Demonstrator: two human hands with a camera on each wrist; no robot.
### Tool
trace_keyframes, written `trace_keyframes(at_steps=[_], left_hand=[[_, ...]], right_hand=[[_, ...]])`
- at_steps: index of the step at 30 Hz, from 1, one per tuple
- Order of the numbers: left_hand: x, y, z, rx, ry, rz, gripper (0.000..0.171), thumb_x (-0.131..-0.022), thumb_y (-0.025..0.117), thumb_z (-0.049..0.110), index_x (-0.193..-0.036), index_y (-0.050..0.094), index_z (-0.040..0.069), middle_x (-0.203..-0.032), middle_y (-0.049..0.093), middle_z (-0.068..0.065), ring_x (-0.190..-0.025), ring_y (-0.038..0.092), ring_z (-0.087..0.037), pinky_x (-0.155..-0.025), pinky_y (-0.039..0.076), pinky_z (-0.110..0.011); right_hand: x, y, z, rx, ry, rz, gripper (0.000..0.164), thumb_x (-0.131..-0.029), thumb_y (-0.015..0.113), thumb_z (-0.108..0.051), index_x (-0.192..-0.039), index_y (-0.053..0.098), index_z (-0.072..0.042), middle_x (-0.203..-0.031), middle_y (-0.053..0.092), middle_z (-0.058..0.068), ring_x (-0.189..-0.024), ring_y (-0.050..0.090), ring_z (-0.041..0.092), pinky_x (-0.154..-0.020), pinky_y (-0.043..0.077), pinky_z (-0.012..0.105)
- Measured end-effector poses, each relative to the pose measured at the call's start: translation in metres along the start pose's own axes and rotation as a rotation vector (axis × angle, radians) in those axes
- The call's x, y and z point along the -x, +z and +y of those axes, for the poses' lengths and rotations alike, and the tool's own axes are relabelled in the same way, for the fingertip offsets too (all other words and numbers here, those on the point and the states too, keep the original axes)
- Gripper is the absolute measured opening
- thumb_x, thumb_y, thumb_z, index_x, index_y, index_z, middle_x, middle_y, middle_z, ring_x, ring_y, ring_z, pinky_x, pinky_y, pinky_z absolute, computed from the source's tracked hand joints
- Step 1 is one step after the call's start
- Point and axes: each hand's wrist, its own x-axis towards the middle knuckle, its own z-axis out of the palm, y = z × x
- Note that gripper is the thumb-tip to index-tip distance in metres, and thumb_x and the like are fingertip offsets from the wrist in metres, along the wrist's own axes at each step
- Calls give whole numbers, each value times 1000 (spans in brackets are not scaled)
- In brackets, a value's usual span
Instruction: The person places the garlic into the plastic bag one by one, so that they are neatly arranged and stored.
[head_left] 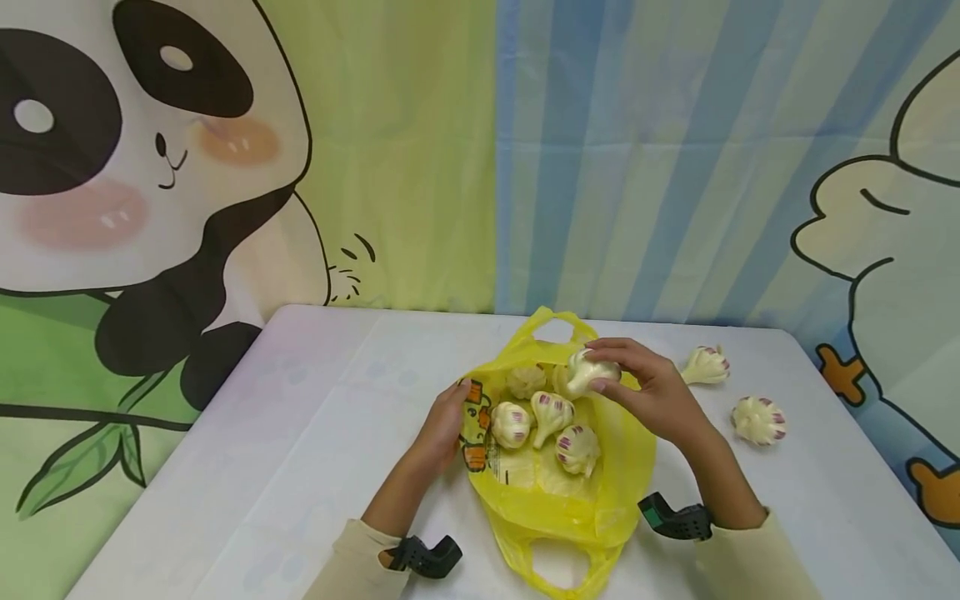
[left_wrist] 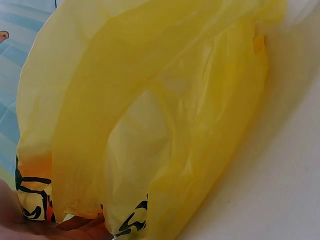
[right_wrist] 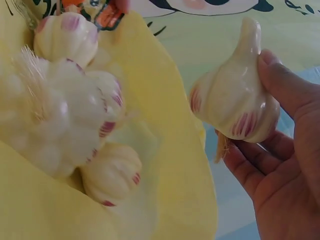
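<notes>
A yellow plastic bag (head_left: 622, 467) lies on its back on the table, its mouth spread wide and both handle loops splayed out. My left hand (head_left: 441, 425) pinches the bag's left rim, thumb on the inner side by the printed cartoon. Between thumb and fingers, my right hand (head_left: 648, 387) holds a garlic bulb (head_left: 591, 372) above the bag's far right part. In the right wrist view this bulb (right_wrist: 232, 100) shows purple streaks and a root tuft. Inside the bag sit several more bulbs, among them a garlic bulb (head_left: 577, 450) near the front.
Two loose garlic bulbs lie right of the bag: one bulb (head_left: 706, 365) farther back, another bulb (head_left: 759, 420) nearer the right edge. The white table (head_left: 300, 467) ends at a printed curtain (head_left: 405, 167) with a panda. Each wrist wears a black camera band (head_left: 423, 557).
</notes>
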Motion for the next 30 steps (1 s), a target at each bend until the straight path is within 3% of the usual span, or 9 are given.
trace_keyframes(at_steps=[8, 16, 26, 30], left_hand=[[0, -2, 0, 16, 0, 0, 49, -106, 33, 40, -135, 47, 3, -107, 56, -16, -93, 56, -21, -79, 48, -30], [-1, -3, 0, 22, -4, -13, 51, -106, 33, 42, -134, 48, 3, -109, 56, -17, -92, 57, -21, -79, 49, -31], [-2, -4, 0, 29, -4, -4, 49, -106, 32, 40, -133, 49, 2, -111, 56, -19, -92, 58, -20, -78, 50, -30], [-1, -3, 1, 17, 6, -8, 50, -106, 32, 40, -133, 48, 1, -106, 56, -16, -90, 57, -20, -76, 49, -29]], right_hand=[[-4, 21, 5, -18, 78, -137, 35, -88, 69, 2, -122, 65, -7, -129, 57, 10, -120, 52, 26, -98, 42, 24], [-9, 33, -6, -29, 164, -150, 31, -87, 68, 5, -118, 64, 3, -129, 56, 20, -120, 51, 35, -99, 42, 46], [-5, 45, 19, -11, 41, -189, 32, -89, 70, -4, -121, 65, -7, -129, 58, 12, -120, 52, 32, -92, 49, 37], [-3, 51, 22, 4, 57, -202, 32, -90, 70, -7, -121, 66, -7, -128, 59, 12, -121, 52, 32, -90, 49, 34]])
